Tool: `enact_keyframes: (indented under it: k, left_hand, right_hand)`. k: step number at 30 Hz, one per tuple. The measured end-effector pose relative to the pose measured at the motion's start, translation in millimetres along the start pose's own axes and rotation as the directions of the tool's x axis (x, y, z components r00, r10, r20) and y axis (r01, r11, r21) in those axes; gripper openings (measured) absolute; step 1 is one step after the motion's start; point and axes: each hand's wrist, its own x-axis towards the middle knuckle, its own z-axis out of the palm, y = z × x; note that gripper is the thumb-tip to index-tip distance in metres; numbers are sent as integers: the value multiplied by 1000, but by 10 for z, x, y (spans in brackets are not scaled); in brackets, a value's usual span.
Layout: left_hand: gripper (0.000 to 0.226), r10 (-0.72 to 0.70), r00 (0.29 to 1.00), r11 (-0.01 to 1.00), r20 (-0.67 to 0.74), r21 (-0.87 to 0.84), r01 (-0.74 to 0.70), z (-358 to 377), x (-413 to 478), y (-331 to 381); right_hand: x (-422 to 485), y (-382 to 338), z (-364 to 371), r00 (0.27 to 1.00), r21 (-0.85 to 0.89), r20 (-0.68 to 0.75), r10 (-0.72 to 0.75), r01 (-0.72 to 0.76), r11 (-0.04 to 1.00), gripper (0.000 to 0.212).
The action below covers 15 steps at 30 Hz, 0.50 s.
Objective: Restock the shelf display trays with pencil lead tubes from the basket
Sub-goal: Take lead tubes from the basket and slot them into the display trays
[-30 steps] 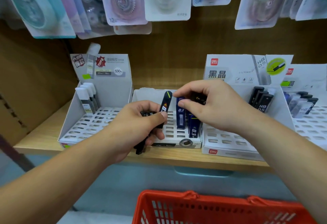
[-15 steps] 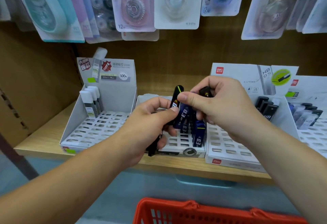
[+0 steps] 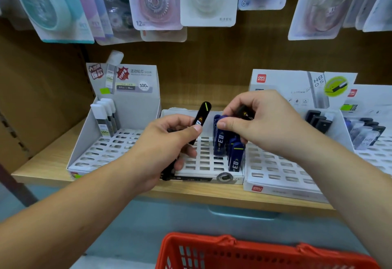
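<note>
Stationery shop: hanging correction-tape packs [image 3: 152, 1], display trays [image 3: 106, 147].

Head-worn view (wide-angle), facing forward and down, close to shelf [image 3: 191, 194]

Right hand [image 3: 265, 124] lifted, left hand [image 3: 161, 147] raised slightly

Four display trays [image 3: 99, 154], one basket [image 3: 212, 243]
</note>
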Motion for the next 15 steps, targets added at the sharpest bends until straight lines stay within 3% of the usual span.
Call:
enact_keyframes:
  k: [3, 9, 15]
  left_hand:
    - [6, -12, 1000, 1000, 20, 5, 12, 15, -4, -19]
    - [14, -18, 1000, 999, 21, 29, 18, 1, 30, -59]
    - [15, -11, 1000, 999, 21, 43, 10, -2, 40, -70]
  right_hand:
    - [-1, 30, 63, 1000, -43, 5, -11, 11, 999, 12]
    - [1, 25, -10, 996, 46, 75, -41, 37, 998, 16]
    - [10, 64, 52, 997, -63, 42, -64, 66, 996, 14]
